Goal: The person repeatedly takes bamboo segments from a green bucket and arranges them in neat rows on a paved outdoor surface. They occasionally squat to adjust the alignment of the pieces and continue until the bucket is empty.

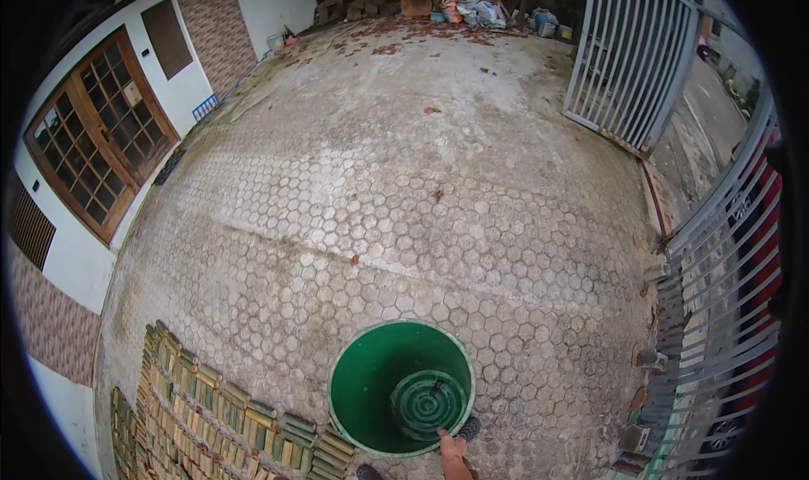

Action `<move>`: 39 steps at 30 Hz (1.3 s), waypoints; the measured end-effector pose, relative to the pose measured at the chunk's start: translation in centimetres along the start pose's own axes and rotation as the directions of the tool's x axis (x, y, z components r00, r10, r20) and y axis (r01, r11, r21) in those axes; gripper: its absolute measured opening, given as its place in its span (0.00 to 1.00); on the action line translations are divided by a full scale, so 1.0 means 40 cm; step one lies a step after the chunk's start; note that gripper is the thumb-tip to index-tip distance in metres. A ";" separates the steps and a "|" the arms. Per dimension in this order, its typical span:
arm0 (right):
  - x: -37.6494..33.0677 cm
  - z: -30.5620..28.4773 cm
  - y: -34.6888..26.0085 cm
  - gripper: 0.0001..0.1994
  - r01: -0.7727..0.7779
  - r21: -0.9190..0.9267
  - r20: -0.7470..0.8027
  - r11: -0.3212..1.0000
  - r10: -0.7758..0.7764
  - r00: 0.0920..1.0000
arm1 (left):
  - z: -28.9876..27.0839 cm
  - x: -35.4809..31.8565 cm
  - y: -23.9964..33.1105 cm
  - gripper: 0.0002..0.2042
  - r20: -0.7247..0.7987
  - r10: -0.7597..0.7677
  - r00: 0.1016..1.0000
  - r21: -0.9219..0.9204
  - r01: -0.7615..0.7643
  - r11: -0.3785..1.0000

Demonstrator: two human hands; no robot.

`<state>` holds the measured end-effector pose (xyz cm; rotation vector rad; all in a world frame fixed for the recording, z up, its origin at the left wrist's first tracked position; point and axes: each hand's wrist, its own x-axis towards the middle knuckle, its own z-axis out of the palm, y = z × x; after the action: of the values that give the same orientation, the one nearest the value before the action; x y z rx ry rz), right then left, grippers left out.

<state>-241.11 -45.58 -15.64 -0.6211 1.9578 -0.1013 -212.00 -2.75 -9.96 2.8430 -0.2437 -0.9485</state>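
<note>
Gripping nothing that I can make out, my right hand (452, 448) is reaching up from the lower edge, one finger pointing at the near rim of the green tub (401, 387); whether it is touching, I cannot tell. I am seeing the tub standing on hexagonal paving (421, 210), just beside stacked bamboo pieces (211, 412). My left hand is staying out of view.

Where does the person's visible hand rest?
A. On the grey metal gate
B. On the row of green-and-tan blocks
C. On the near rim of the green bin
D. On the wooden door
C: the hand touches the near rim of the green bin, far from the gate.
</note>
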 end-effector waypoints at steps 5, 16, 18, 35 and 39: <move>0.133 -0.219 -0.377 0.17 -0.108 0.040 0.161 0.993 0.100 0.982 | -0.035 0.063 0.464 0.21 0.128 0.041 0.991 0.044 -0.047 0.998; 0.585 -0.642 -0.332 0.19 0.139 0.826 0.070 0.547 -0.345 0.936 | -0.058 0.123 1.501 0.21 0.166 0.523 0.836 -0.007 -0.529 0.848; 0.678 -0.717 -0.330 0.17 0.077 0.793 0.071 0.604 -0.216 0.974 | -0.046 0.141 1.594 0.21 0.207 0.508 0.836 0.006 -0.521 0.854; 0.766 -1.420 -1.194 0.22 0.185 0.981 -0.193 0.065 0.478 0.857 | -0.029 0.658 2.960 0.20 0.056 0.683 0.729 -0.018 -0.683 0.730; 0.884 -1.501 -1.422 0.24 0.230 0.973 -0.197 -0.005 0.499 0.844 | -0.009 0.589 3.506 0.20 0.040 0.867 0.496 -0.062 -0.865 0.497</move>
<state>-283.25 -123.00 2.27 0.7571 1.7562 -1.6196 -208.64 -144.46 1.53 2.1020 -1.4849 -0.7458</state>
